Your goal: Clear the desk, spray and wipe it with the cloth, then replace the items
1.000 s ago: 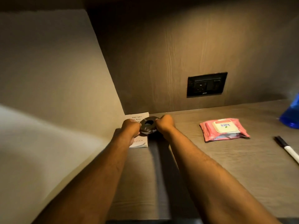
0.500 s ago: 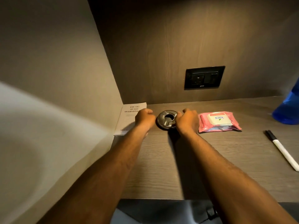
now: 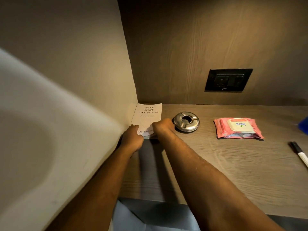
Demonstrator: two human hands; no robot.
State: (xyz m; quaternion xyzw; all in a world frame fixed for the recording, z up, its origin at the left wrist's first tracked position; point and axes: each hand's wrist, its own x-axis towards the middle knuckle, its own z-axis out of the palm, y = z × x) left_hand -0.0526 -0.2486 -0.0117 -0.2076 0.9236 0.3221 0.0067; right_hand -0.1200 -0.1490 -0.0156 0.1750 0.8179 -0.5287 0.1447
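Note:
A white book (image 3: 147, 114) lies flat in the desk's back left corner against the wall. My left hand (image 3: 132, 139) rests on its near left corner and my right hand (image 3: 162, 128) on its near right edge, both with fingers curled over the book. A round metal ashtray (image 3: 186, 121) stands free on the wooden desk (image 3: 216, 164) just right of my right hand. Farther right lie a pink pack of wet wipes (image 3: 238, 128) and a black and white marker (image 3: 299, 152).
A blue spray bottle (image 3: 303, 125) shows partly at the right edge. A black wall socket (image 3: 228, 80) sits on the wooden back panel. The side wall closes the desk on the left. The desk's front edge runs below my forearms.
Both hands have let go of the ashtray, which now stands on the desk, and moved left onto the near edge of the book.

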